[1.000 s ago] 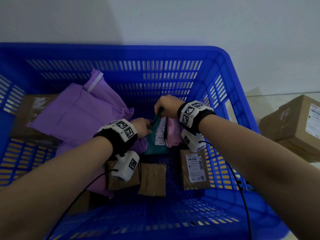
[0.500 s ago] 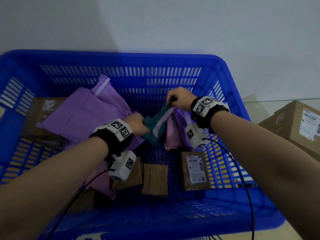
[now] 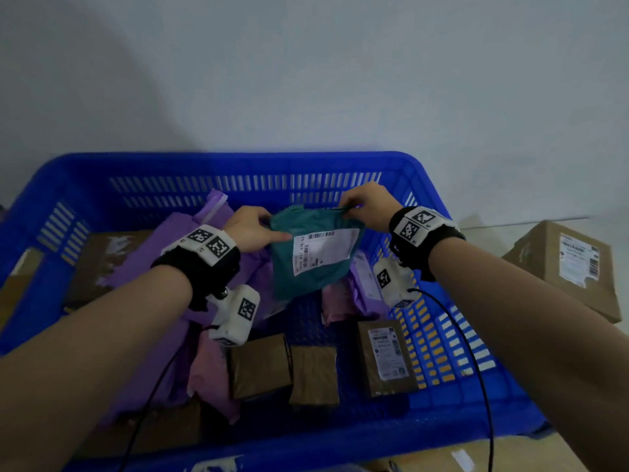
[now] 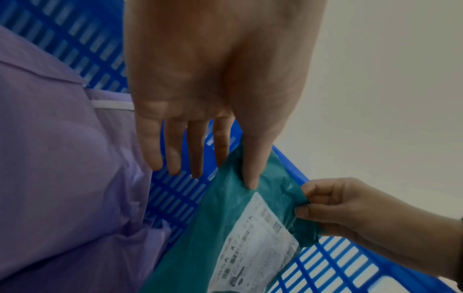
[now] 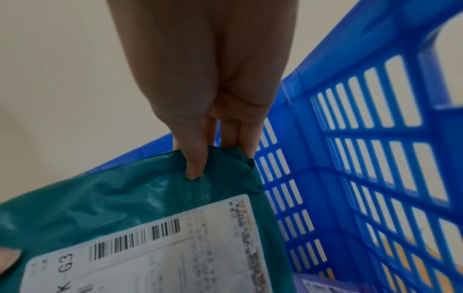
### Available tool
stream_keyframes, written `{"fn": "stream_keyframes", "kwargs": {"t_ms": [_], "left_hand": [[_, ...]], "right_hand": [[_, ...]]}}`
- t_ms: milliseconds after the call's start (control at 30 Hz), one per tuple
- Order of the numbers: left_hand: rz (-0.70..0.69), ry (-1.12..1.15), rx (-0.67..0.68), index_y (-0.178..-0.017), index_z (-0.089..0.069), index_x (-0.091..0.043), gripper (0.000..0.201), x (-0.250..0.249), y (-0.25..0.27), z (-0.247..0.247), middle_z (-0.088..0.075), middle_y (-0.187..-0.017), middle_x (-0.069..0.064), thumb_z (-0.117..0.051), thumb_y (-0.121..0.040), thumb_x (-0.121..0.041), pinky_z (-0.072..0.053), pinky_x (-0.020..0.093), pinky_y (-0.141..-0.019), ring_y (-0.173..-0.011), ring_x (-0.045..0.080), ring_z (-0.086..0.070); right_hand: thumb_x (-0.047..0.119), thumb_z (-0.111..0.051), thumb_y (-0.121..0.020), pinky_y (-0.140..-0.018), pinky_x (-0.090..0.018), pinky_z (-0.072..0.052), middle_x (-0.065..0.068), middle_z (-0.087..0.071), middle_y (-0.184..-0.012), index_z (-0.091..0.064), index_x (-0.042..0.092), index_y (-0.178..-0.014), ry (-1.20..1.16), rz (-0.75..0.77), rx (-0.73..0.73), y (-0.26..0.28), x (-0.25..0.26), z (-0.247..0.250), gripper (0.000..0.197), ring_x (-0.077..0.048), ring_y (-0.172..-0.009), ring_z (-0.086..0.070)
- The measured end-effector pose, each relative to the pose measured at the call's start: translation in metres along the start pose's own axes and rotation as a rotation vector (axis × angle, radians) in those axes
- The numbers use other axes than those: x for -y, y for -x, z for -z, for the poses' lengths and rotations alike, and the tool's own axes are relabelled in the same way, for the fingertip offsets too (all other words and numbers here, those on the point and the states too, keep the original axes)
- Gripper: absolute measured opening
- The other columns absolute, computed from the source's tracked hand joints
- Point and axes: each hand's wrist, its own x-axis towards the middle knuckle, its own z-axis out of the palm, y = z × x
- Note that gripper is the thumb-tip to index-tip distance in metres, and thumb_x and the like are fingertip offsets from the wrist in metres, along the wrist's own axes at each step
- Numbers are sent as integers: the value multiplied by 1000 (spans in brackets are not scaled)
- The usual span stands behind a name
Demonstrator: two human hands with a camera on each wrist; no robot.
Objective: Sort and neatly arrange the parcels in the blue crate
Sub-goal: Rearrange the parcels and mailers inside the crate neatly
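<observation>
We hold a teal poly mailer [image 3: 313, 253] up over the middle of the blue crate [image 3: 238, 165], its white shipping label [image 3: 325, 248] facing us. Our left hand [image 3: 250, 228] pinches the mailer's upper left corner: in the left wrist view the thumb presses onto the teal film while the other fingers [image 4: 172, 150] hang straight and loose beside it, off the bag. Our right hand [image 3: 367, 206] grasps the upper right corner, thumb in front and fingers curled behind, bunching the plastic there.

Below and left of the teal mailer lies a large purple mailer [image 3: 177, 240] with a white seal strip, leaning toward the crate's far left part over a brown cardboard box [image 3: 102, 260]. Under the right side of the teal bag sit a pink mailer [image 3: 338, 299] and a smaller purple labelled mailer [image 3: 366, 277]. Nearer to us on the crate floor, three small brown parcels stand in a row: two plain ones [image 3: 260, 367] [image 3: 315, 374] touching each other, and a labelled one [image 3: 386, 356] just beside the right wall. Another pink mailer [image 3: 207, 376] lies left of them.

Outside the crate, to the right, a cardboard carton [image 3: 568, 264] with a label rests on the floor.
</observation>
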Motion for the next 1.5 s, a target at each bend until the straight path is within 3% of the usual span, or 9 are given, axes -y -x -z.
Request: {"fn": "stream_keyframes", "kwargs": {"t_ms": [300, 433, 533, 600, 700, 867, 1067, 1167, 1500], "left_hand": [[2, 243, -195, -125, -53, -3, 86, 16, 12, 11, -63, -115, 3, -87, -56, -42, -51, 35, -91, -107, 22, -61], [18, 564, -151, -124, -53, 2, 59, 9, 16, 2, -64, -116, 14, -79, -73, -12, -54, 33, -80, -96, 22, -61], [-19, 720, -139, -123, -53, 0, 44, -1, 20, -6, -62, -116, 13, -69, -82, -3, -58, 26, -68, -98, 24, -61], [-60, 732, -158, -121, -55, 0, 40, -4, 20, -10, -63, -120, 16, -67, -83, -1, -59, 37, -79, -103, 29, -63], [-84, 741, -148, -122, -56, -1, 39, -6, 20, -15, -63, -120, 15, -65, -84, 0, -56, 43, -85, -104, 30, -62], [-60, 765, -62, -121, -56, 1, 40, -9, 17, -24, -64, -110, 17, -65, -82, 5, -58, 19, -57, -98, 30, -62], [54, 753, -117, -125, -49, -4, 48, -15, 7, -35, -59, -97, 17, -69, -81, 1, -53, 38, -69, -86, 30, -60], [104, 721, -85, -122, -52, -2, 38, -18, 0, -48, -60, -102, 25, -63, -85, 1, -54, 38, -64, -75, 28, -61], [391, 595, 25, -109, -60, 7, 26, -25, -22, -110, -63, -115, 24, -65, -83, 4, -54, 41, -79, -97, 33, -64]], "right_hand": [[-6, -67, -81, -71, -34, -54, -14, -67, -77, -61, 12, -68, -594, -222, -219, 24, 5, 22, 23, -17, -71, -59], [-5, -62, -85, -51, -24, -57, 10, -70, -57, -63, 9, -82, -883, -346, -267, 35, 10, 17, 14, -4, -53, -65], [-5, -61, -86, -49, -24, -57, 2, -71, -66, -61, 8, -81, -958, -390, -298, 45, 12, 14, 14, -7, -52, -66], [-6, -61, -86, -50, -26, -57, -11, -67, -80, -60, 4, -91, -971, -411, -303, 52, 12, 12, 12, -18, -62, -66], [-11, -60, -84, -60, -34, -58, -14, -63, -89, -57, 6, -106, -902, -413, -291, 65, 10, 11, 28, -24, -74, -63], [-18, -57, -81, -79, -47, -57, -17, -63, -98, -52, 7, -128, -779, -399, -337, 83, 6, 9, 53, -30, -88, -62], [-13, -61, -80, -84, -47, -55, -12, -61, -97, -50, 18, -132, -604, -458, -335, 83, -11, -5, 61, -28, -92, -61], [-9, -55, -82, -78, -32, -52, -10, -62, -112, -49, 23, -133, -352, -528, -252, 83, -16, -11, 61, -27, -100, -61], [12, -49, -92, -101, -42, -45, -21, -32, -143, -40, 7, -136, 101, -647, 268, 67, -31, -60, 45, -39, -122, -50]]}}
